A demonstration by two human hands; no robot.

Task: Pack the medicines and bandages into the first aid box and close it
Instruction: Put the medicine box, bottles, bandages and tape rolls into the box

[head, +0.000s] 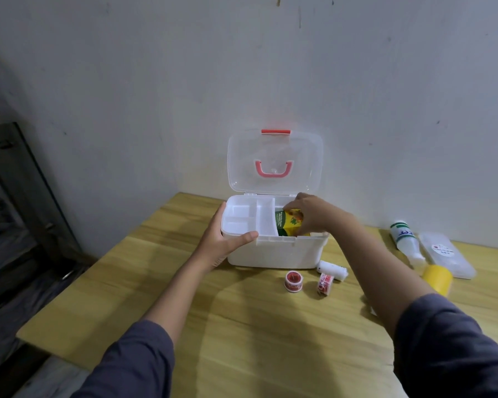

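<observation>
The white first aid box (276, 254) stands open near the back of the wooden table, its clear lid (273, 163) upright against the wall. A white divided tray (247, 218) covers the box's left half. My left hand (224, 239) grips the box's front left corner. My right hand (311, 212) is over the box's right half, fingers closed on a yellow-green medicine carton (288, 222) that sits partly inside. In front of the box lie two red-and-white tape rolls (293, 281) (325, 284) and a white bandage roll (332, 270).
To the right lie a white bottle with green bands (406, 239), a clear flat case (446, 254) and a yellow cylinder (437, 278). The wall is right behind the box. The table's left edge drops off beside a dark metal frame (20, 179).
</observation>
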